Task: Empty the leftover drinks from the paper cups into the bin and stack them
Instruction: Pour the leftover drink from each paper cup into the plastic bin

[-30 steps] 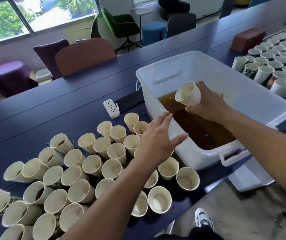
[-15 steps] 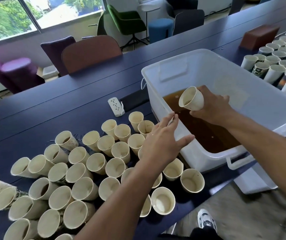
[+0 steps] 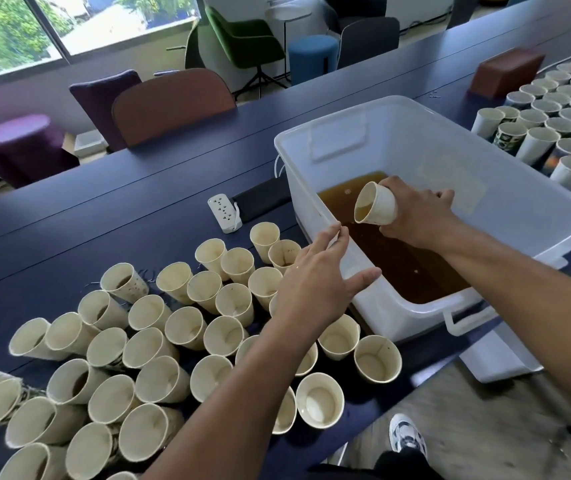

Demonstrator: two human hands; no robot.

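A white plastic bin (image 3: 533, 216) stands on the dark blue table (image 3: 104, 223), with brown liquid pooled in its near left part. My right hand (image 3: 415, 214) grips a cream paper cup (image 3: 375, 204), tilted on its side over the liquid with its mouth facing left. My left hand (image 3: 318, 282) hovers with straight, spread fingers just outside the bin's left wall, above a crowd of several upright paper cups (image 3: 187, 327). Some of those cups hold a little brown drink.
A second group of several paper cups (image 3: 554, 126) stands to the bin's right, by a brown box (image 3: 507, 72). A white power strip (image 3: 224, 213) and a black phone (image 3: 263, 202) lie left of the bin. Chairs line the table's far side.
My right hand has tipped the cup further and lowered it toward the liquid. My left hand has drifted a little forward toward the bin's wall, still holding nothing.
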